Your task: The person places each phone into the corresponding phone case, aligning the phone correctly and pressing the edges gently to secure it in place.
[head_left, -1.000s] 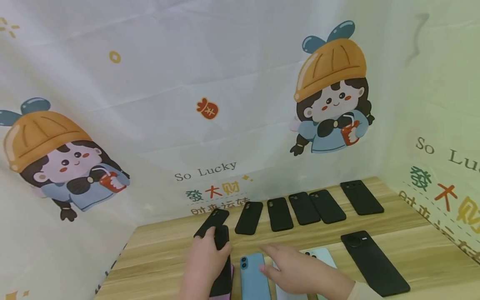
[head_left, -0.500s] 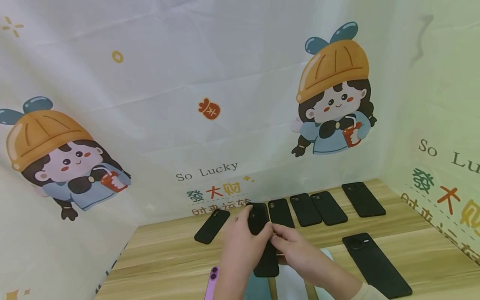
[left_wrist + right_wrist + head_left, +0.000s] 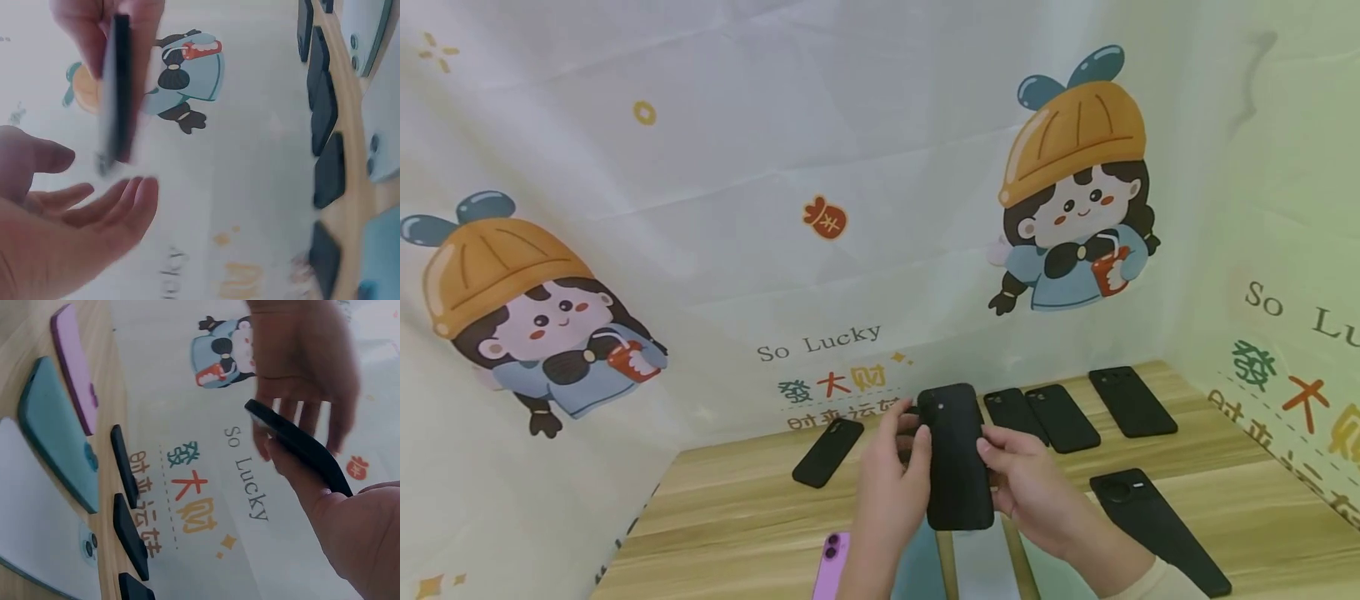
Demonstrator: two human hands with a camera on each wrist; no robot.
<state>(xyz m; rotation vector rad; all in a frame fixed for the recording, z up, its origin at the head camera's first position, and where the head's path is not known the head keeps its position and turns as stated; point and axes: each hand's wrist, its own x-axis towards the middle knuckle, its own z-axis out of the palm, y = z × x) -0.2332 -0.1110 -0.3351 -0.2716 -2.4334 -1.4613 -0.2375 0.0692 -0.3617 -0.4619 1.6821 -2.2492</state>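
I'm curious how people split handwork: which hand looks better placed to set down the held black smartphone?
Probably the right hand: it pinches the black smartphone; the left hand, fingers extended, sits clear of it in the left wrist view.

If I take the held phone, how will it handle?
The held phone is probably light enough for one hand: the right hand pinches its edge. Flat, so unlikely to roll. Its dull back hints at some grip.

Lower centre, we've a phone between left hand and right hand, phone-shaped slabs lined behind on the tabletop!
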